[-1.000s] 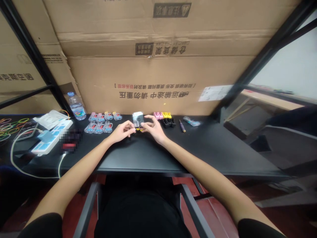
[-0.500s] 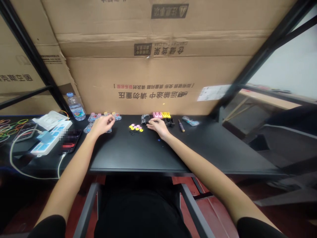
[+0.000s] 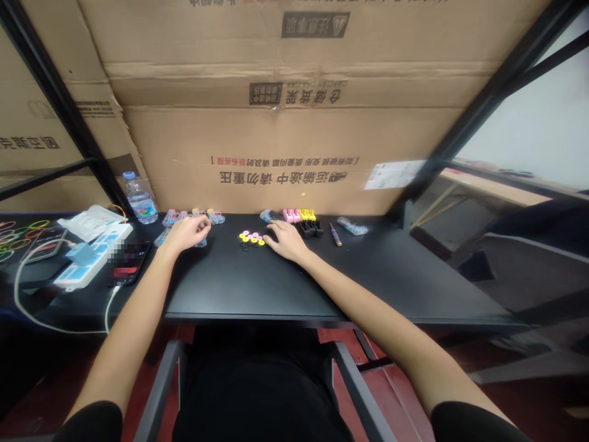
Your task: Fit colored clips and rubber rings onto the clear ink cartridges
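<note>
My left hand [image 3: 186,234] hovers over a group of clear plastic pieces [image 3: 215,216] with coloured parts, its fingers curled together. Anything between those fingertips is too small to make out. My right hand [image 3: 289,241] lies low over the table with fingers stretched and thumb apart. Its thumb tip is beside a cluster of small yellow and pink discs [image 3: 252,237], with black rings [image 3: 248,247] just in front. Beyond its fingertips sits a clear and dark piece [image 3: 267,216], partly covered. Behind the hand stand pink parts [image 3: 291,215], yellow parts [image 3: 307,214] and black parts [image 3: 313,228].
A screwdriver [image 3: 335,235] and a clear plastic piece [image 3: 353,226] lie to the right. On the left are a water bottle [image 3: 142,199], a power strip [image 3: 92,261], a phone [image 3: 130,264] and cables. Upright cardboard [image 3: 276,135] backs the black table [image 3: 257,294].
My right hand has shifted slightly left, its thumb now lower and closer to the discs, fingers more stretched. My left hand has stayed almost in place.
</note>
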The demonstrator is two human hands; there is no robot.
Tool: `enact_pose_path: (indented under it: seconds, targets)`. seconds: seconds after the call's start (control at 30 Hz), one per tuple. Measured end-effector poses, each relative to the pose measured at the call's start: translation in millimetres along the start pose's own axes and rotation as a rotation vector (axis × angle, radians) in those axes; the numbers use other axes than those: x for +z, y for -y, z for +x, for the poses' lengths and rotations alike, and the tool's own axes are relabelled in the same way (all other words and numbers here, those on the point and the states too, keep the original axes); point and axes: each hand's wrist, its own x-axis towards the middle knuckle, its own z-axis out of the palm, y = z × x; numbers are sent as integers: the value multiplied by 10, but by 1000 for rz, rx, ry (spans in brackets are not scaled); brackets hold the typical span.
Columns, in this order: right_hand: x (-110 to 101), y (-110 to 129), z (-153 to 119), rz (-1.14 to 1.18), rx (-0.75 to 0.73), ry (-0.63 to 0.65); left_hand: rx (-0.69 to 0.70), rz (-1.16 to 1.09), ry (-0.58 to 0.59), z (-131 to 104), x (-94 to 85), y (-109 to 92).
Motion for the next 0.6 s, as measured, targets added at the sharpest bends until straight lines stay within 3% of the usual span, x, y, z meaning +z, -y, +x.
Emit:
enact_pose_path:
  seconds: [0.3,0.6]
  targets:
    - [44,-40,12,-130,-26,23,44,-74,76,21,32,2]
    - [44,-115,15,-188,-63,24,4,-93,63,28,33,71]
